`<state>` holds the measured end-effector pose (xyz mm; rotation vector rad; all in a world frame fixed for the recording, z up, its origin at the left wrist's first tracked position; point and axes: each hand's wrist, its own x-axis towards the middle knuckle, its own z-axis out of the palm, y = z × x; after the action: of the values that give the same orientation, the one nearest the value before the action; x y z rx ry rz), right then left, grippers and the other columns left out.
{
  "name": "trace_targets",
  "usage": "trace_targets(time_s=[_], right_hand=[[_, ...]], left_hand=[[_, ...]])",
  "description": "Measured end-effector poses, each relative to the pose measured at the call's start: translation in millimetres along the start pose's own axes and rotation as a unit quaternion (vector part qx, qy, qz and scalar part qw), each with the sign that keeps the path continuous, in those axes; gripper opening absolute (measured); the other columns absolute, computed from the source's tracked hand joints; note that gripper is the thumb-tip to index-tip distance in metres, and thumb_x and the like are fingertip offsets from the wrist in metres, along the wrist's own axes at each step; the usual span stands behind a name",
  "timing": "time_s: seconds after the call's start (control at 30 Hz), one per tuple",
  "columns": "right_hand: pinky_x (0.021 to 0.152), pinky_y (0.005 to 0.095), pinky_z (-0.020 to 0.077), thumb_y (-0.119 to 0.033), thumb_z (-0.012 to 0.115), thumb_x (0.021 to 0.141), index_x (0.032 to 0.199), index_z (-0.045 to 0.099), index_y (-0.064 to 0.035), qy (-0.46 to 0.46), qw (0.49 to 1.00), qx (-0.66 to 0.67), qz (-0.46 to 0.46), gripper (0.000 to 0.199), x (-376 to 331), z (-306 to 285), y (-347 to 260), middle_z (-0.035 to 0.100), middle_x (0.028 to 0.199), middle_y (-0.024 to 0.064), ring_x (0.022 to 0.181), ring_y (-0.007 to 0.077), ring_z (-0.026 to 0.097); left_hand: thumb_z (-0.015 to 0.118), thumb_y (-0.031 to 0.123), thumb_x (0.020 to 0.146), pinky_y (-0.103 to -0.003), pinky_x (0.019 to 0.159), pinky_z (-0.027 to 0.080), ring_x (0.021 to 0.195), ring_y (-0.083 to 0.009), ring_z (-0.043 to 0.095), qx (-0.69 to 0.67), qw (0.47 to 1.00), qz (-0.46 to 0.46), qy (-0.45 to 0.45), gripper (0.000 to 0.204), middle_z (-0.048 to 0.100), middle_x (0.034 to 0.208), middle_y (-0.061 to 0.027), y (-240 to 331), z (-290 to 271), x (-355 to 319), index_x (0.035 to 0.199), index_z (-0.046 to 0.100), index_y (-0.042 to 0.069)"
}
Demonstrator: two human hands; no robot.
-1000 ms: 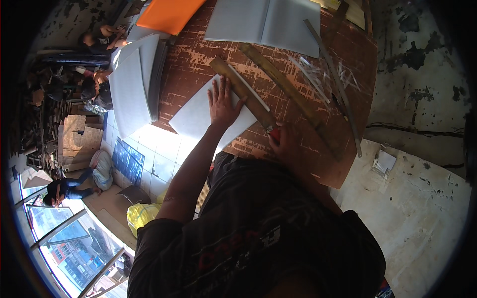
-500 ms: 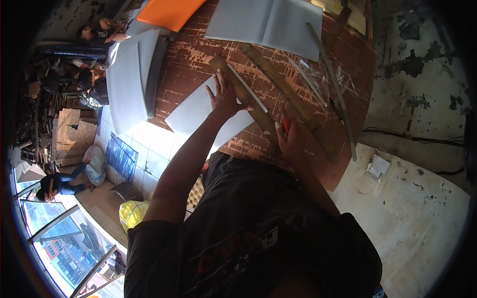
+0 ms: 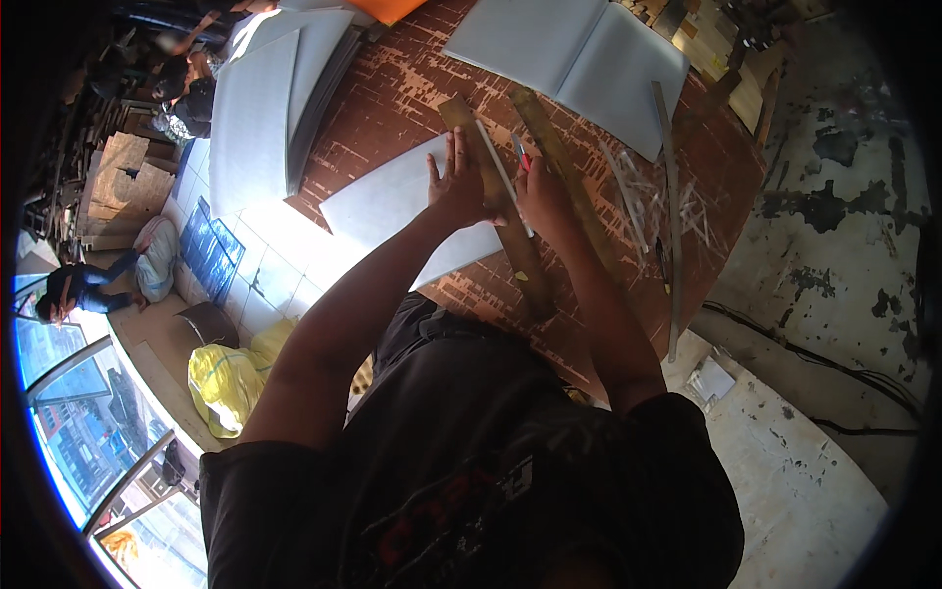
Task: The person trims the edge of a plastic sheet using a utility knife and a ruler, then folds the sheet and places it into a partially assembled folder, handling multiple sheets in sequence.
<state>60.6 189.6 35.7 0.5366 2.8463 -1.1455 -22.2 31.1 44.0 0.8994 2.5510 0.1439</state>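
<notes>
My left hand point(image 3: 457, 192) lies with its fingers spread over a pale grey sheet point(image 3: 383, 201) and the edge of a brown, flat straightedge strip point(image 3: 518, 257). A thin white strip point(image 3: 495, 157) runs along the far side of that straightedge. Just right of it, my right hand point(image 3: 546, 201) is closed round a red-handled cutter knife point(image 3: 525, 161), its blade pointing away from me. Another brown strip point(image 3: 561, 157) lies on the board beyond the right hand.
The worn red-brown board point(image 3: 392, 88) also carries an open pale folded sheet point(image 3: 569, 49), a thin metal bar point(image 3: 671, 216) and clear offcuts point(image 3: 692, 218). A stack of sheets point(image 3: 250, 128) stands at the left. Other people sit at far left; a yellow bag point(image 3: 224, 383) is below.
My right hand has moved away from me along the straightedge with the cutter knife, whose blade now shows. My left hand still presses on the sheet; the whole view has shifted and turned.
</notes>
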Motion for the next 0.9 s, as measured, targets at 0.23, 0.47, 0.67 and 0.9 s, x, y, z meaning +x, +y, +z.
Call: trace_targets(time_s=[0.23,0.47,0.67,0.9], right_hand=[[0.069,0.0492,0.0587,-0.019,0.053,0.101,0.106,0.054,0.0084,0.003,0.994,-0.098,-0.043,0.028,58.1,22.9,-33.0,0.069,0.086,0.0295,0.081,0.0446,0.071],[0.074,0.0511,0.0587,-0.021,0.051,0.100,0.100,0.058,0.0078,-0.016,0.995,-0.094,-0.039,0.029,68.4,34.7,-31.1,0.070,0.088,0.0315,0.087,0.0465,0.071],[0.075,0.0527,0.0582,-0.028,0.045,0.105,0.104,0.058,0.0083,-0.074,0.993,-0.091,0.008,0.039,60.0,28.1,-41.1,0.070,0.091,0.0313,0.089,0.0472,0.071],[0.074,0.0522,0.0586,-0.023,0.046,0.104,0.107,0.054,0.0080,-0.070,0.993,-0.093,-0.013,0.032,57.2,28.4,-39.4,0.070,0.090,0.0308,0.089,0.0465,0.071]], left_hand=[[0.087,0.074,0.050,-0.070,0.119,0.013,0.156,-0.0443,-0.005,-0.011,1.000,0.012,0.006,0.160,-0.006,0.166,-0.0314,1.3,-0.6,-2.3,0.159,0.002,-0.006],[0.087,0.070,0.059,-0.068,0.121,0.011,0.157,-0.0407,-0.009,0.003,0.999,-0.007,-0.046,0.149,-0.009,0.167,-0.0287,7.9,-16.2,-4.3,0.163,0.003,0.004],[0.088,0.067,0.059,-0.069,0.120,0.011,0.157,-0.0406,-0.010,-0.017,0.999,-0.007,-0.037,0.146,-0.011,0.167,-0.0284,5.1,-14.5,-4.3,0.163,0.005,0.005],[0.088,0.066,0.060,-0.069,0.120,0.010,0.157,-0.0403,-0.011,-0.024,0.999,-0.013,-0.047,0.147,-0.012,0.167,-0.0282,7.1,-16.2,-3.7,0.163,0.003,0.005]])
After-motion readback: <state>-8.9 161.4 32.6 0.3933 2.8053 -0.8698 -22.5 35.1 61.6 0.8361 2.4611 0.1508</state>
